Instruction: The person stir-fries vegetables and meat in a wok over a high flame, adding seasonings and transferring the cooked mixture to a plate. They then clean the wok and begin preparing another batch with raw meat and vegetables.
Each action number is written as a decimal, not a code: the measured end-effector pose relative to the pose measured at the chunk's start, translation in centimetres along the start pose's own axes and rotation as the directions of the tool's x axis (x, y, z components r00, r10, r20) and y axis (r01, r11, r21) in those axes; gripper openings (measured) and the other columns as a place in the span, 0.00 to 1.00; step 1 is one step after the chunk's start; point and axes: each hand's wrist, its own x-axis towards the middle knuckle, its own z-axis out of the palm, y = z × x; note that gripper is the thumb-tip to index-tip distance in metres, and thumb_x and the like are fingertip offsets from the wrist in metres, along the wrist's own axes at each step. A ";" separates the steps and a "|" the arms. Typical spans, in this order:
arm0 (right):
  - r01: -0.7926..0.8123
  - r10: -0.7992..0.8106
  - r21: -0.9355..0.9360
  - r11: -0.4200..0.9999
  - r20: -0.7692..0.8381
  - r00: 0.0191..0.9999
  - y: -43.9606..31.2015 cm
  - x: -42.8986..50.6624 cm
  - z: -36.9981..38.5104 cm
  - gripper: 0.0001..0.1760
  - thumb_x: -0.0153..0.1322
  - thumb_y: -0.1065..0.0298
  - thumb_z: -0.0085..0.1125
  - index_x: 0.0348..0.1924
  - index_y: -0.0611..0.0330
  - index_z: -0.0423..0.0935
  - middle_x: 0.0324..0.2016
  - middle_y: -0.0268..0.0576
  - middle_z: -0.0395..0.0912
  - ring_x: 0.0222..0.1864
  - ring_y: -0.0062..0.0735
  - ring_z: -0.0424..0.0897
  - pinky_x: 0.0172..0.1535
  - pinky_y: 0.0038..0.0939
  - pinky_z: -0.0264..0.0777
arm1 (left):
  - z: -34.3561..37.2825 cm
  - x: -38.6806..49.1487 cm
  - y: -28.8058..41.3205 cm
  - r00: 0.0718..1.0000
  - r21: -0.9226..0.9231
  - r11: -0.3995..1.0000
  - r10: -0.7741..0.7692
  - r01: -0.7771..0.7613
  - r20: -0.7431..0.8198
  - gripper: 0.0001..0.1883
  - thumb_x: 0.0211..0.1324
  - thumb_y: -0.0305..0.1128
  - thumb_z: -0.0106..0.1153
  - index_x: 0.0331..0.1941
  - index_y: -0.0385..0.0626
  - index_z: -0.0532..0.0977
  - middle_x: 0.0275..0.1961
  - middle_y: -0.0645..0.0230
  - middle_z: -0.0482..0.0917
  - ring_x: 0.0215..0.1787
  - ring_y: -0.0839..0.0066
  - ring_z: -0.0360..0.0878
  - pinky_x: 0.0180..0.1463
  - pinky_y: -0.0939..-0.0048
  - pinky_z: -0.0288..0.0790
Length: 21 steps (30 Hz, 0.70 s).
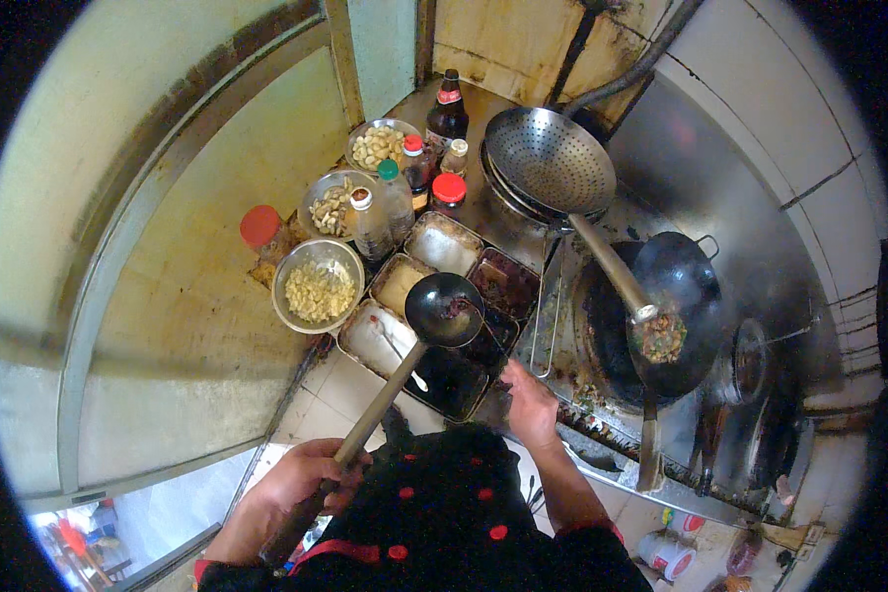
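My left hand (307,473) grips the wooden-looking handle of a steel ladle (444,311), whose dark bowl hangs over a set of rectangular seasoning trays (444,244). Some dark seasoning lies in the bowl. My right hand (530,399) is at the trays' right corner, its fingers closed on the thin handle of a small spoon (494,334) that reaches to the ladle's rim. Another spoon (414,377) rests in the tray of white seasoning. To the right, a black wok (692,266) on the stove holds chopped food (662,338).
A perforated strainer (555,159) sits on stacked metal bowls, its handle reaching over the wok. Steel bowls of garlic (377,146), sliced food (331,209) and minced garlic (320,288) stand left of several bottles (396,203). A dark glass bottle (448,111) stands behind.
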 end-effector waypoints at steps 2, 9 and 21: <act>-0.140 0.141 0.162 0.977 0.004 0.990 -0.1 -0.2 0.3 0.20 0.66 0.84 0.49 0.51 0.63 0.73 0.35 0.50 0.81 0.34 0.36 0.83 0.35 0.30 0.78 | 0.0 -0.1 -0.1 0.998 -0.039 0.999 0.016 -0.014 0.057 0.17 0.47 0.22 0.53 0.44 0.33 0.69 0.25 0.64 0.70 0.16 0.76 0.65 0.17 0.75 0.57; -0.026 0.026 0.047 0.999 0.001 1.000 0.2 -0.4 -0.2 0.22 0.65 0.84 0.50 0.52 0.58 0.74 0.38 0.50 0.81 0.37 0.38 0.83 0.37 0.30 0.78 | 0.3 -0.9 -0.3 0.998 -0.059 0.998 0.039 -0.036 0.050 0.17 0.46 0.23 0.49 0.44 0.34 0.69 0.24 0.65 0.68 0.15 0.77 0.62 0.17 0.75 0.56; 0.285 -0.269 -0.345 0.894 0.095 0.959 2.6 -2.5 -1.4 0.29 0.56 0.83 0.55 0.51 0.53 0.75 0.44 0.46 0.78 0.36 0.39 0.81 0.37 0.31 0.77 | -0.3 -1.0 -0.6 0.944 -0.467 0.877 0.049 0.116 0.327 0.18 0.50 0.29 0.46 0.47 0.34 0.66 0.25 0.67 0.65 0.13 0.80 0.60 0.08 0.77 0.55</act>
